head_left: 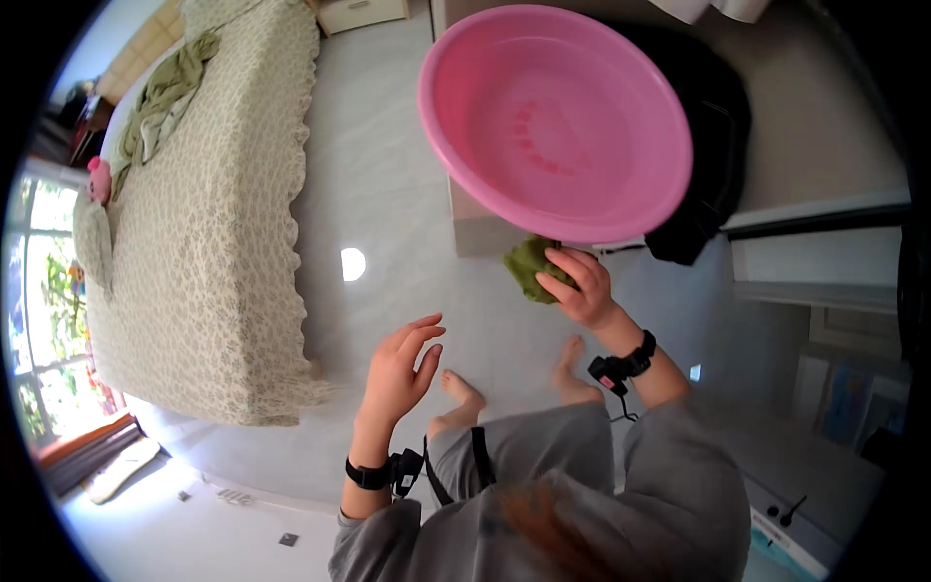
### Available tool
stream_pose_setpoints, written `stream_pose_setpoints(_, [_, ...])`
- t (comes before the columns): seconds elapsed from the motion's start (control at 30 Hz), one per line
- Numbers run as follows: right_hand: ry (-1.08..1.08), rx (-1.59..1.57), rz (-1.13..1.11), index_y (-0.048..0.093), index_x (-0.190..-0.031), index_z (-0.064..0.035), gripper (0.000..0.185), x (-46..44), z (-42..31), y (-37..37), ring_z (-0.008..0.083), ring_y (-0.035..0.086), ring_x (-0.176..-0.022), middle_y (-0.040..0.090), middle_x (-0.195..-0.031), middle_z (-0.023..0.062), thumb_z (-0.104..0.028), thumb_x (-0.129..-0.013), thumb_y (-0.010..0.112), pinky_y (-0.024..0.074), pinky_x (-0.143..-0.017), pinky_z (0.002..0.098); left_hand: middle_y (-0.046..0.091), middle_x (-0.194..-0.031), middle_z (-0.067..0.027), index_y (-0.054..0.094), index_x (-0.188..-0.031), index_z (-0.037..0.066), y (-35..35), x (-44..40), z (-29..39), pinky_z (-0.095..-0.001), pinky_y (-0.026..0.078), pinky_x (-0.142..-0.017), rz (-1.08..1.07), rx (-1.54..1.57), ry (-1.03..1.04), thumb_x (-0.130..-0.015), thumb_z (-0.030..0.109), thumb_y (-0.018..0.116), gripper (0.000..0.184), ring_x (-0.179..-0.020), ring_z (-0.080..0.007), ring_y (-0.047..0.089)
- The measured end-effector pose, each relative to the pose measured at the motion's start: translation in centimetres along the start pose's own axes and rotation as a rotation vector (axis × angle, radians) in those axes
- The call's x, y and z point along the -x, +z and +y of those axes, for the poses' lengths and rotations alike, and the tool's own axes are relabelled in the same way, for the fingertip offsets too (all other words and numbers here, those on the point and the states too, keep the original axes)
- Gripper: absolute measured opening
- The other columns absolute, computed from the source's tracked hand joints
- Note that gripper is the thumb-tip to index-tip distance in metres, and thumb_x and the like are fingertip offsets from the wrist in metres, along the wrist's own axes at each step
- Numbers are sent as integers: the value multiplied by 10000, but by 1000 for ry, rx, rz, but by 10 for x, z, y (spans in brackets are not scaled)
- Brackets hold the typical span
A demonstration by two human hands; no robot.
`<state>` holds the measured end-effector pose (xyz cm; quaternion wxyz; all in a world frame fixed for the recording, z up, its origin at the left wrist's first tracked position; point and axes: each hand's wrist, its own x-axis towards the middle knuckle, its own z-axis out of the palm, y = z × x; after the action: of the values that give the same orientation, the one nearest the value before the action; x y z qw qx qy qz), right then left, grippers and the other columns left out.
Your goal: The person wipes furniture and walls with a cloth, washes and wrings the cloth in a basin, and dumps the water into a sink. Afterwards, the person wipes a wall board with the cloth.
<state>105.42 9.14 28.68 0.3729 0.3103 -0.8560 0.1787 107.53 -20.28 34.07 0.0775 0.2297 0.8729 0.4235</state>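
Note:
My right hand (584, 287) is closed around a bunched green cloth (531, 269), just below the near rim of a large pink basin (553, 218). The basin sits on a pale ledge, with a faint darker pattern on its inside bottom. Whether the cloth touches the rim I cannot tell. My left hand (400, 367) hangs in the air over the floor, fingers apart and slightly curved, with nothing in it. Black straps with small devices circle both my wrists.
A bed with a patterned cover (223, 223) stands at the left, an olive garment (165, 97) lying on it. Black fabric (713, 145) lies beside the basin on the ledge (815, 145). My bare feet (464, 390) are on the grey floor (373, 194).

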Motion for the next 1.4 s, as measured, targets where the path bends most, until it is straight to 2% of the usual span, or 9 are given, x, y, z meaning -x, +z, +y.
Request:
stream_pose_setpoints(0.17, [-163, 238, -125, 571, -1127, -204, 348, -22, 23, 105, 185, 468, -1126, 462, -1284, 19, -180, -779, 572, 321, -975, 357, 590, -1121, -121, 557, -1011, 33, 29, -31, -25, -326, 431, -845, 196, 36, -2, -770, -42, 551, 253, -1024, -278, 563])
stream_pose_setpoints(0.4, [-313, 620, 220, 558, -1173, -283, 343, -10, 51, 121, 156, 394, -1200, 435, -1306, -45, -334, -834, 547, 252, -1028, 396, 517, -1193, -195, 511, -1070, 4, 85, -77, -70, -341, 423, -849, 612, -145, 339, -797, -34, 475, 278, -1049, -273, 534])
stream_pose_setpoints(0.47, [-382, 910, 181, 499, -1248, -210, 380, 26, 84, 108, 221, 304, -1267, 332, -1393, 40, -245, -872, 455, 232, -1052, 425, 544, -1158, -186, 539, -1065, -13, 106, -91, -94, -366, 402, -905, 735, -118, 404, -777, -19, 528, 288, -1073, -300, 522])
stream_pose_setpoints(0.53, [-291, 671, 321, 502, -1256, -209, 411, 47, 111, 88, 293, 289, -1272, 310, -1407, 80, -276, -852, 461, 210, -1040, 475, 499, -1217, -187, 528, -1082, 1, 111, -105, -109, -362, 402, -898, 809, -188, 492, -782, -4, 530, 300, -1083, -295, 506])
stream_pose_setpoints(0.57, [-241, 647, 306, 484, -1278, -219, 476, 72, 129, 79, 356, 255, -1285, 291, -1409, 147, -319, -813, 482, 202, -1026, 512, 494, -1224, -182, 527, -1086, 7, 122, -108, -123, -355, 405, -890, 853, -220, 515, -788, 5, 529, 297, -1085, -286, 505])
stream_pose_setpoints(0.6, [-187, 737, 237, 412, -1320, -109, 584, 86, 139, 59, 421, 181, -1308, 159, -1414, 273, -316, -782, 505, 135, -1040, 540, 490, -1232, -177, 525, -1089, 13, 130, -110, -132, -348, 408, -881, 890, -240, 523, -795, 13, 528, 294, -1086, -276, 504])
stream_pose_setpoints(0.87, [22, 527, 637, 331, -1340, -30, 546, 129, 169, 57, 457, 175, -1287, 87, -1416, 282, -139, -824, 472, 155, -1037, 531, 388, -1340, -147, 421, -1219, 34, 188, -122, -183, -327, 398, -904, 1010, -78, 597, -880, 63, 470, 344, -1128, -221, 482])
stream_pose_setpoints(1.17, [-224, 731, 544, 375, -1318, -56, 641, 7, 85, 131, 373, 279, -1263, 292, -1373, 187, -261, -743, 568, 229, -1007, 513, 357, -1357, -151, 373, -1252, 32, 199, -126, -175, -357, 395, -922, 1043, 279, 541, -883, 67, 440, 377, -1148, -244, 464])
stream_pose_setpoints(1.4, [-452, 518, 382, 468, -1246, -43, 465, -1, 30, 225, 192, 327, -1273, 416, -1335, 84, -184, -803, 478, 207, -1080, 342, 295, -1377, -182, 300, -1320, -1, 201, -118, -194, -410, 305, -1004, 1057, -117, 551, -911, 119, 436, 447, -1256, -288, 332])
